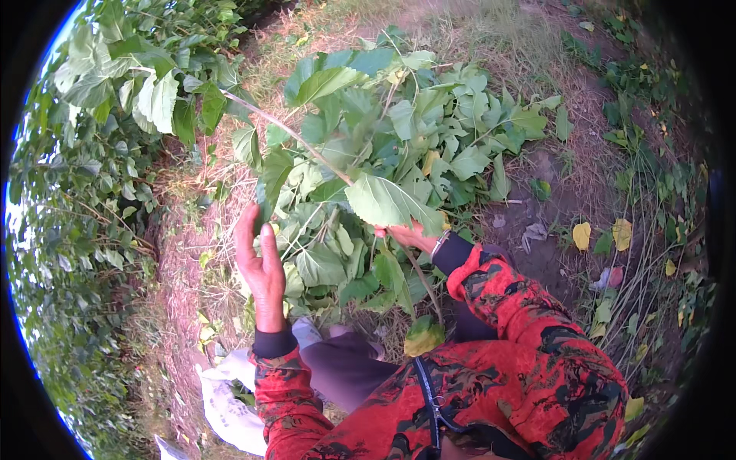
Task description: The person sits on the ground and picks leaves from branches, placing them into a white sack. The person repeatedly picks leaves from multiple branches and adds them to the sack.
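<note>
My right hand [409,234] is shut on a long, thin leafy branch [293,133], partly hidden behind a broad leaf. The branch slants from beside my legs up to the upper left, with large green leaves along it. To the left, my left hand [261,259] is raised with thumb and fingers apart, holding nothing, close to a leaf hanging from the branch. Under the branch lies a big heap of cut leafy branches [471,115] on the ground. A white sack [230,411] with some leaves in its mouth lies by my left sleeve.
Dense leafy bushes [75,230] stand along the left side. Dry grass and bare soil [552,178] surround the heap. Yellow leaves [581,236] and thin bare stems [629,276] lie at the right, with low green plants beyond. My bent legs [351,368] are just below the heap.
</note>
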`<state>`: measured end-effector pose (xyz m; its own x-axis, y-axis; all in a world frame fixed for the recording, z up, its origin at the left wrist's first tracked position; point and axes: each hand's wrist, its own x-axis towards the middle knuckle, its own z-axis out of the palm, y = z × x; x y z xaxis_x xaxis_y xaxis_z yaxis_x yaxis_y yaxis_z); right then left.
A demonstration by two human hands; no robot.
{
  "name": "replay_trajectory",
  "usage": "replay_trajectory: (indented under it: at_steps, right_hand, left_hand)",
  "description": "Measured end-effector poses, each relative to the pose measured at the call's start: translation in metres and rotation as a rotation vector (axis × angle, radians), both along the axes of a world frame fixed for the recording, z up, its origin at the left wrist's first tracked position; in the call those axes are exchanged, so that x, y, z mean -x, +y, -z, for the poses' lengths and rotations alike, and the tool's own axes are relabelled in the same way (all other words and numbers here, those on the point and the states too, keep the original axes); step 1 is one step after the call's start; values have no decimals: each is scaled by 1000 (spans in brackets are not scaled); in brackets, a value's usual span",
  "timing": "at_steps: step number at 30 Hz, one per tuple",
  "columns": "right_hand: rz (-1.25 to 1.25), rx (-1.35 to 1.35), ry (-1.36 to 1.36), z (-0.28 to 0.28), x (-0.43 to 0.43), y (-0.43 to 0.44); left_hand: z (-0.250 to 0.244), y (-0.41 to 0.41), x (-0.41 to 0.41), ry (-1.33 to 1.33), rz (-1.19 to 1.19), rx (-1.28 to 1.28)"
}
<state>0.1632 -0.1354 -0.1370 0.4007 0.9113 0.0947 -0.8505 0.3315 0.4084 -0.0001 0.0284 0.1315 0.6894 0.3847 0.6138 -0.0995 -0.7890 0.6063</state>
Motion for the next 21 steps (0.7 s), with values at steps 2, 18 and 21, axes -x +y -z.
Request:
replay_trajectory:
  at_steps: [2,18,21]
  right_hand:
    - [361,361,-1009,-41,16,14]
    - [71,1104,-1004,-89,31,13]
    - [89,1160,-1009,-86,35,19]
  left_hand:
    - [47,-2,6,156,15,87]
    - [194,29,-22,208,201,807]
    - [199,42,-17,82,-25,852]
